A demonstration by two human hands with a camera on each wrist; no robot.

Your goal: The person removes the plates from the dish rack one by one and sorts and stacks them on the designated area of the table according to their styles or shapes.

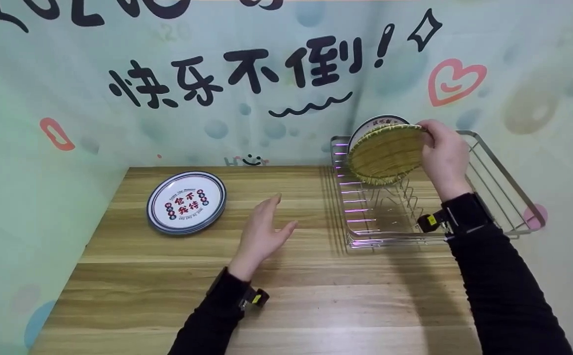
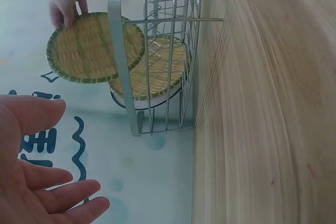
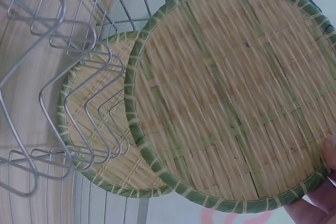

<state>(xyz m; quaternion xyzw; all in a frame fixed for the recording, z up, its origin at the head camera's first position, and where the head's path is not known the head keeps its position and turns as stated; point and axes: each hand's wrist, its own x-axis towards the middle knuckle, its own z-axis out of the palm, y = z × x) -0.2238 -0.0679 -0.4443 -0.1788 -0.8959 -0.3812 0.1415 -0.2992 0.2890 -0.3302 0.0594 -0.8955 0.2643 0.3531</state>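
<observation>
My right hand (image 1: 447, 155) pinches the edge of a round woven bamboo mat (image 3: 236, 98) with a green-bound rim, holding it over the left part of the wire dish rack (image 2: 119, 40). Behind it in the left wrist view, a second woven mat (image 2: 128, 88) stands inside the rack against a white plate with a dark blue rim. Only the top of that plate (image 1: 384, 120) shows in the head view. My left hand (image 1: 262, 231) hovers over the table between the plates and the rack, fingers extended and thumb apart, holding nothing.
A stack of white plates (image 1: 186, 203) with blue rims and red and blue print lies at the table's back left. Zigzag wire dividers (image 3: 89, 108) run inside the rack. A printed cloth backdrop (image 1: 267, 133) rises behind the wooden table (image 1: 316, 301).
</observation>
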